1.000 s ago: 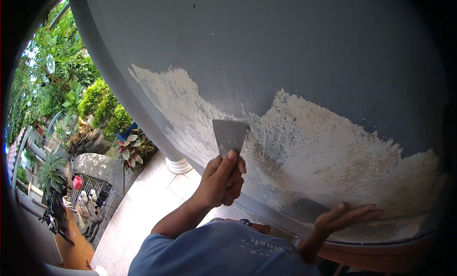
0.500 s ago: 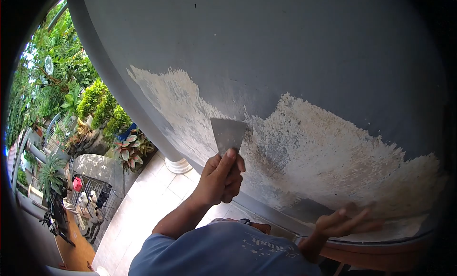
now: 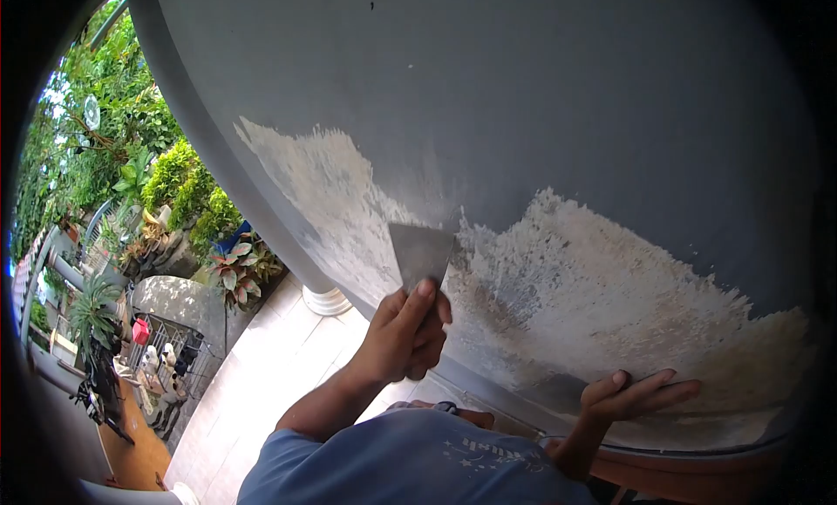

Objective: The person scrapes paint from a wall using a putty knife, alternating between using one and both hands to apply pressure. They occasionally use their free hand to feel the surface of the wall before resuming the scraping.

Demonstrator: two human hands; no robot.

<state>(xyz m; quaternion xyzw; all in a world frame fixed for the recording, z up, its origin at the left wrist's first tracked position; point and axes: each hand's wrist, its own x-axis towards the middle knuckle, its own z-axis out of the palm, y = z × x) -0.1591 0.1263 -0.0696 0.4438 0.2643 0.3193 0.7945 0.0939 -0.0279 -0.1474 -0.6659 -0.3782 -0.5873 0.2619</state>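
"How much of the wall point(image 3: 523, 95) is bare?"

"A broad, rough pale patch point(image 3: 610, 278) spans its lower part; smooth grey covers the upper part."

"Your hands?"

"My left hand point(image 3: 401, 335) pinches the scraper point(image 3: 421, 252), blade up, before the patch. My right hand point(image 3: 641, 396) is open, fingers extended. My grip hides the handle; I can't tell if blade or fingers touch the wall."

The pale tiled floor point(image 3: 261, 366) carries a round white column base point(image 3: 327, 302).
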